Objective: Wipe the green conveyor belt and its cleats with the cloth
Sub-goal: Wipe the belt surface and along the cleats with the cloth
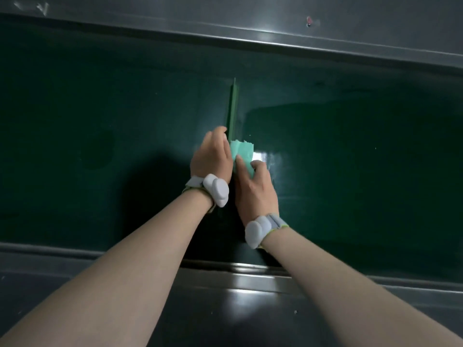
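The right hand (253, 186) pinches the cloth (241, 152) against the cleat (233, 106) mid-belt (350, 146); the left hand (213, 156) braces the cleat's left face (fingers hidden). Best wiped firmly toward the far end.

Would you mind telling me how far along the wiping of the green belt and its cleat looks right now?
Roughly midway, by appearance. The belt right of the cleat shows a wet sheen, suggesting it has been wiped. In hand: the right hand presses the cloth against the cleat's near end, while the left hand rests on its other side. Left: the cleat's far length and the dull belt on the left.
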A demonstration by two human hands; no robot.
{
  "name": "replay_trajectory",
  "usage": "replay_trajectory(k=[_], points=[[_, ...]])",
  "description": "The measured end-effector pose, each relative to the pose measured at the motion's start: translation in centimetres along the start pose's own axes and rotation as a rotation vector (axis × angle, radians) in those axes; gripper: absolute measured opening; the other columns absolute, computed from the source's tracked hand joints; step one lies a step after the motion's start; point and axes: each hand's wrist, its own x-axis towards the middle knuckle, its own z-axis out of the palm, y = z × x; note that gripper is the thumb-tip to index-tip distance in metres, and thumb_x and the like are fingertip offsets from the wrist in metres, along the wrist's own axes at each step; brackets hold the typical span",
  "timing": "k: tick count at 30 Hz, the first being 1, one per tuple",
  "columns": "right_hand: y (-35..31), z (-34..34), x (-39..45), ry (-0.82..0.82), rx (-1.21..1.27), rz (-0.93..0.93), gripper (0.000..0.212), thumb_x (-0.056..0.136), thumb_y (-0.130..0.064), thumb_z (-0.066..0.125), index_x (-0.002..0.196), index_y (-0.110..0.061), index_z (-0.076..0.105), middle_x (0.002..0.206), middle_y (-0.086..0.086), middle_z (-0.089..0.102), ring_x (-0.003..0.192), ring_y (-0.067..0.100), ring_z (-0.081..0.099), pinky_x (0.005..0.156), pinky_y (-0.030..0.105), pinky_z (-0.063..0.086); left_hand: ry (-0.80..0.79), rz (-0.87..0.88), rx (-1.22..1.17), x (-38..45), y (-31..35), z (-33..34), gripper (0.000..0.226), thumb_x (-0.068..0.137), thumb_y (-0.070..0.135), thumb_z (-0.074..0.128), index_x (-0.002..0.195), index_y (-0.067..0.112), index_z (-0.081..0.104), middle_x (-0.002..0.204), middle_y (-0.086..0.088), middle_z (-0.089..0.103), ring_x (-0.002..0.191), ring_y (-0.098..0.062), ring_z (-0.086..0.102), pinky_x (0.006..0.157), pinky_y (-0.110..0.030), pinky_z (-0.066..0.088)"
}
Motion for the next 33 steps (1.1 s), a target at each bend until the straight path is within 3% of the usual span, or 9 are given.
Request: replay_trajectory(k=[3,7,10,15,20,22,25,29,33], points=[[0.4,-1.4,4.0,0.007,-0.069,-0.070,0.058,0.091,-0.014,0.066,0.145,-0.022,0.046,0.126,0.020,0.048,0.099,0.039,0.056,0.064,0.039,0.052,0.001,0.000,0.006,0.5,-0.8,0.6,0.031,0.104,0.035,0.026,0.121,0.023,0.049,0.109,-0.004,0.070,0.090,-0.033,0.065,0.062,-0.033,0.036],[0.2,-2.9,14.3,0.083,-0.150,0.061,0.050,0.101,-0.016,0.050,0.149,-0.025,0.040,0.134,0.016,0.040,0.112,0.037,0.048,0.079,0.040,0.049,0.037,-0.019,-0.010,0.4,-0.5,1.0,0.025,0.105,0.035,0.028,0.117,0.029,0.048,0.103,0.001,0.070,0.082,-0.027,0.067,0.060,-0.030,0.033],[-0.7,-3.7,19.3,0.111,-0.145,0.154,0.048,0.099,-0.006,0.044,0.144,-0.023,0.043,0.134,0.014,0.039,0.112,0.034,0.047,0.081,0.039,0.051,0.019,-0.039,0.023,0.1,0.0,0.9,0.028,0.106,0.029,0.034,0.125,0.024,0.054,0.111,0.000,0.069,0.087,-0.027,0.068,0.061,-0.033,0.042],[-0.9,-2.1,13.5,0.039,-0.144,0.069,0.050,0.103,-0.015,0.044,0.152,-0.023,0.034,0.135,0.013,0.041,0.110,0.032,0.047,0.079,0.039,0.049,-0.065,-0.078,0.007,0.3,0.6,0.3,0.032,0.108,0.029,0.036,0.134,0.020,0.052,0.123,-0.006,0.065,0.105,-0.034,0.065,0.076,-0.042,0.051],[0.4,-0.9,3.7,-0.037,-0.033,-0.006,0.056,0.093,-0.035,0.042,0.147,-0.023,0.042,0.121,0.014,0.043,0.088,0.037,0.056,0.062,0.040,0.055,-0.032,-0.069,0.052,0.0,1.1,0.4,0.033,0.106,0.024,0.042,0.135,0.014,0.054,0.122,-0.009,0.067,0.102,-0.035,0.067,0.070,-0.040,0.049],[1.1,-1.2,5.1,-0.021,-0.094,-0.087,0.056,0.091,-0.027,0.043,0.145,-0.016,0.048,0.120,0.020,0.048,0.089,0.040,0.057,0.067,0.048,0.058,-0.041,-0.062,0.068,0.0,1.0,0.4,0.033,0.106,0.025,0.040,0.134,0.014,0.054,0.122,-0.009,0.067,0.103,-0.034,0.066,0.070,-0.039,0.048],[1.2,-2.4,9.8,0.051,-0.183,-0.112,0.051,0.091,-0.014,0.048,0.142,-0.013,0.055,0.121,0.022,0.053,0.093,0.041,0.059,0.071,0.047,0.057,-0.030,-0.044,0.077,-0.2,1.0,0.5,0.033,0.107,0.023,0.039,0.135,0.013,0.054,0.125,-0.008,0.067,0.106,-0.034,0.066,0.073,-0.041,0.050],[1.0,-4.5,18.7,0.064,-0.217,0.012,0.058,0.096,-0.005,0.048,0.151,-0.021,0.041,0.130,0.017,0.044,0.103,0.038,0.052,0.078,0.047,0.053,0.026,-0.052,0.074,-0.3,0.9,0.2,0.030,0.107,0.021,0.039,0.133,0.017,0.055,0.118,-0.005,0.069,0.096,-0.032,0.068,0.067,-0.039,0.050],[7.0,-7.8,19.5,0.099,-0.259,0.115,0.055,0.100,-0.012,0.046,0.152,-0.027,0.039,0.133,0.016,0.044,0.112,0.037,0.049,0.084,0.042,0.049,0.058,-0.020,0.072,-0.5,0.9,0.4,0.025,0.107,0.018,0.041,0.126,0.017,0.055,0.104,-0.002,0.070,0.080,-0.026,0.066,0.054,-0.025,0.036]])
